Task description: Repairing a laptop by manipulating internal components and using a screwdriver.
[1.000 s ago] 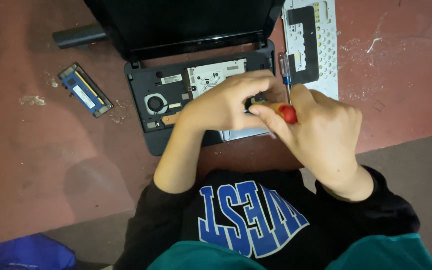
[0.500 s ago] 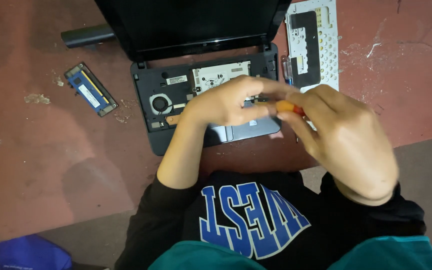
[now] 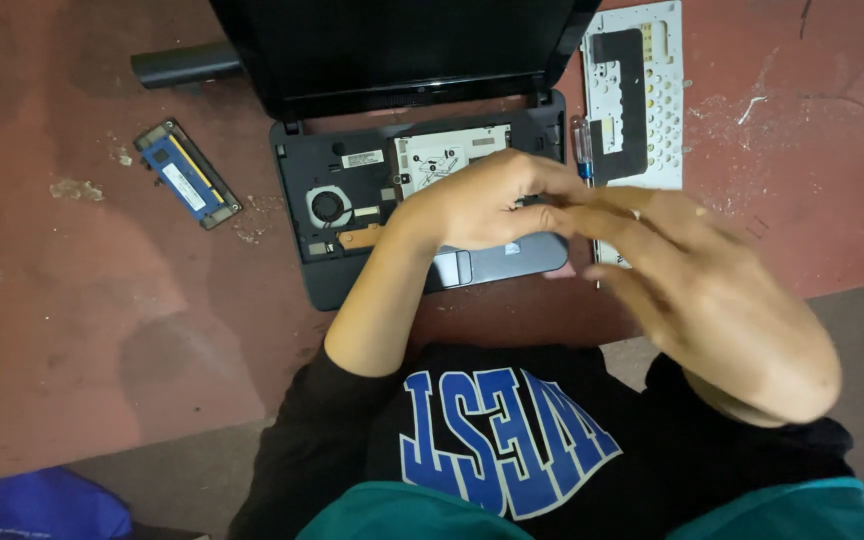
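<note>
A small black laptop point(image 3: 352, 190) lies open on the red floor with its keyboard taken off, so a round fan point(image 3: 327, 207) and a white label plate show. My left hand point(image 3: 482, 205) rests on the right part of the laptop's base, fingers curled down; what they pinch is hidden. My right hand point(image 3: 697, 290) hovers blurred just to the right of it, fingers stretched out and apart toward the left hand, with nothing visible in it. A screwdriver with a blue and clear handle point(image 3: 581, 148) lies beside the laptop's right hinge.
The detached white keyboard plate point(image 3: 642, 90) lies at the laptop's right. A blue memory module point(image 3: 187, 175) and a long black battery point(image 3: 187, 65) lie to the left. A blue cloth point(image 3: 42, 505) sits at the lower left corner.
My right hand held a red-handled screwdriver at the laptop; now its fingers are spread and that screwdriver is out of sight. The left hand has stayed on the base.
</note>
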